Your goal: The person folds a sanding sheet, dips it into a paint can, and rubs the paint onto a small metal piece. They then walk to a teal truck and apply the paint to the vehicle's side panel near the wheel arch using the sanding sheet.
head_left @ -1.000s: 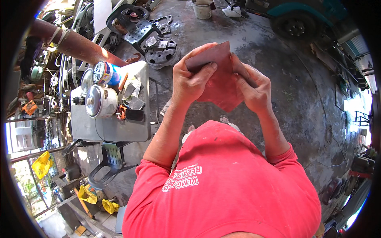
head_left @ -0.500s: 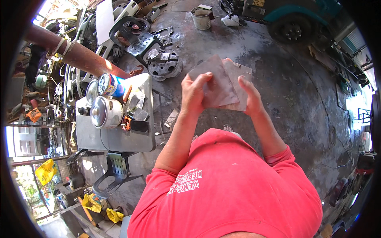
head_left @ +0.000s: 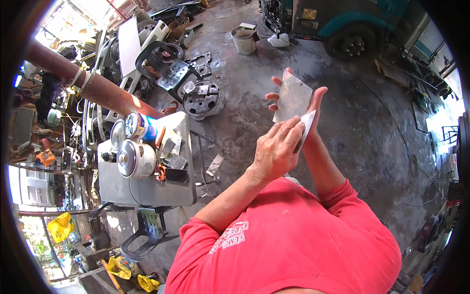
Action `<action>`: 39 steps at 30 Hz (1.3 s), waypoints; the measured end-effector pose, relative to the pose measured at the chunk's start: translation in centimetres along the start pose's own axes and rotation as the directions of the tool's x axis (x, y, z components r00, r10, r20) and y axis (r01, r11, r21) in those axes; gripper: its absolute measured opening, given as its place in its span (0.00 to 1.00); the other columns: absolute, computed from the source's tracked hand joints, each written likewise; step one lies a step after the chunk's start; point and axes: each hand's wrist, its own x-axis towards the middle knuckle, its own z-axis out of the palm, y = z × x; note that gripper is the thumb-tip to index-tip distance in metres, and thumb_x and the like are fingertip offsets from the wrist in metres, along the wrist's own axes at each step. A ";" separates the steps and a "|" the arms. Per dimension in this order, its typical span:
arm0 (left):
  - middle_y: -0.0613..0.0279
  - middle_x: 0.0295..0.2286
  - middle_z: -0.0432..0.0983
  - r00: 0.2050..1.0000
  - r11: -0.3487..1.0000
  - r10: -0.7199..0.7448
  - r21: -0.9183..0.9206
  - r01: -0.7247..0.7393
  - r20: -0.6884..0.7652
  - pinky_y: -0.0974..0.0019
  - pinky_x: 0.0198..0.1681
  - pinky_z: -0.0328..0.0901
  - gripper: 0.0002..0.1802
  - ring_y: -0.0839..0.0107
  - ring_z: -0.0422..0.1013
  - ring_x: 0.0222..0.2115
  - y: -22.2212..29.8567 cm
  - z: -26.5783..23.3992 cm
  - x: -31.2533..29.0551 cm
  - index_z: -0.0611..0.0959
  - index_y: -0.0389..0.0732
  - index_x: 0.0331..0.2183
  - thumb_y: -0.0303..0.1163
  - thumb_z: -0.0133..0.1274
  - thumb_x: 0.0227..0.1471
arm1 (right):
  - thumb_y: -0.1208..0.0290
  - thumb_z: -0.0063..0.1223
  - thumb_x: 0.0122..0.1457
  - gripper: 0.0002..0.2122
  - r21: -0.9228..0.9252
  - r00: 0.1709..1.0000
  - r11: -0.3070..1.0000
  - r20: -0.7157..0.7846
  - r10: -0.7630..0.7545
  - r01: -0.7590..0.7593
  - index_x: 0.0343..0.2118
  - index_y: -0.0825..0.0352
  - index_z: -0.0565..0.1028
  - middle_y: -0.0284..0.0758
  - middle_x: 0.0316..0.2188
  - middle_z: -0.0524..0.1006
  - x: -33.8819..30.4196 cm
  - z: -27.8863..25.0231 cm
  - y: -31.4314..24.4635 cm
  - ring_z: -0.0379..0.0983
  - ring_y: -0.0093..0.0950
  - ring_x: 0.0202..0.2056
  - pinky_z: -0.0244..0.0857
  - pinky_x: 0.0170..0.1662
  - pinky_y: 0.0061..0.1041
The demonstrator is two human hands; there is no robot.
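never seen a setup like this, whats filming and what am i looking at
There is no machine: these are a person's bare hands, filmed by a wide fisheye camera worn on the head and looking down, so straight edges bend near the rim. The left hand holds a thin pale piece by a flat pale plate, which the right hand supports; I can't tell whether the two touch. On the grey table to the person's left sit a lidded pot and a mostly blue can.
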 end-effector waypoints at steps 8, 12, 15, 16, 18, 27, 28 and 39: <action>0.44 0.45 0.85 0.991 0.997 -0.068 -0.050 0.063 -0.115 0.51 0.50 0.76 0.19 0.45 0.82 0.44 -1.5 2.8 0.8 0.83 0.32 0.47 0.16 0.58 0.51 | 0.15 0.32 0.59 0.57 -0.310 1.000 0.951 -0.026 -0.012 0.003 0.75 0.67 0.63 0.41 0.67 0.71 -0.4 -1.0 -0.5 0.76 0.25 0.47 0.76 0.42 0.23; 0.41 0.34 0.85 0.908 0.917 -0.382 -0.191 0.350 -0.171 0.55 0.41 0.76 0.10 0.47 0.86 0.37 -2.7 3.5 3.1 0.83 0.37 0.44 0.21 0.58 0.58 | 0.28 0.29 0.73 0.44 -0.478 0.993 0.872 -0.002 -0.116 0.101 0.77 0.64 0.57 0.36 0.71 0.67 -1.7 -1.8 1.4 0.70 0.24 0.60 0.64 0.66 0.29; 0.53 0.27 0.81 0.841 0.860 -0.501 -0.230 0.456 -0.205 0.63 0.33 0.72 0.05 0.71 0.78 0.28 -4.3 3.8 4.4 0.80 0.36 0.39 0.20 0.59 0.60 | 0.35 0.32 0.77 0.39 -0.688 0.983 0.724 -0.093 -0.156 0.049 0.78 0.64 0.57 0.36 0.72 0.65 -2.8 -2.3 2.4 0.66 0.25 0.67 0.61 0.69 0.32; 0.56 0.27 0.81 0.845 0.844 -0.511 -0.277 0.458 -0.160 0.63 0.34 0.72 0.06 0.74 0.77 0.29 -4.2 3.8 4.2 0.80 0.36 0.39 0.19 0.59 0.60 | 0.37 0.34 0.78 0.38 -0.732 0.969 0.681 -0.177 -0.172 -0.013 0.78 0.64 0.57 0.36 0.72 0.65 -2.9 -2.4 2.2 0.65 0.25 0.68 0.62 0.68 0.32; 0.55 0.27 0.80 0.826 0.822 -0.557 -0.196 0.534 -0.084 0.63 0.35 0.72 0.05 0.71 0.79 0.30 -3.6 4.2 3.7 0.80 0.36 0.39 0.21 0.60 0.60 | 0.38 0.36 0.78 0.38 -0.716 0.972 0.698 -0.153 -0.180 0.017 0.78 0.63 0.58 0.34 0.68 0.69 -3.0 -2.8 1.3 0.67 0.23 0.64 0.65 0.66 0.31; 0.50 0.29 0.84 0.874 0.879 -0.473 -0.141 0.456 -0.116 0.58 0.36 0.75 0.04 0.62 0.83 0.30 -2.3 7.0 3.1 0.80 0.36 0.40 0.23 0.58 0.63 | 0.41 0.43 0.77 0.33 -0.447 0.988 0.894 -0.152 -0.041 -0.031 0.74 0.60 0.64 0.28 0.59 0.74 -1.9 -5.1 -0.8 0.71 0.19 0.56 0.67 0.60 0.24; 0.50 0.29 0.84 0.884 0.886 -0.457 -0.138 0.442 -0.104 0.59 0.37 0.75 0.04 0.63 0.83 0.30 -3.2 7.3 3.2 0.80 0.36 0.40 0.23 0.58 0.62 | 0.45 0.44 0.79 0.31 -0.549 0.985 0.833 -0.170 -0.020 -0.078 0.74 0.62 0.64 0.29 0.59 0.74 -2.0 -5.2 -0.2 0.70 0.19 0.58 0.66 0.63 0.24; 0.51 0.31 0.82 0.874 0.873 -0.478 -0.152 0.463 -0.081 0.60 0.42 0.73 0.06 0.60 0.80 0.34 -3.7 8.5 3.2 0.81 0.33 0.40 0.20 0.55 0.59 | 0.36 0.47 0.73 0.46 -0.788 0.975 0.608 -0.197 -0.106 -0.094 0.77 0.73 0.53 0.51 0.71 0.66 -3.8 -6.1 -0.8 0.63 0.37 0.71 0.55 0.73 0.32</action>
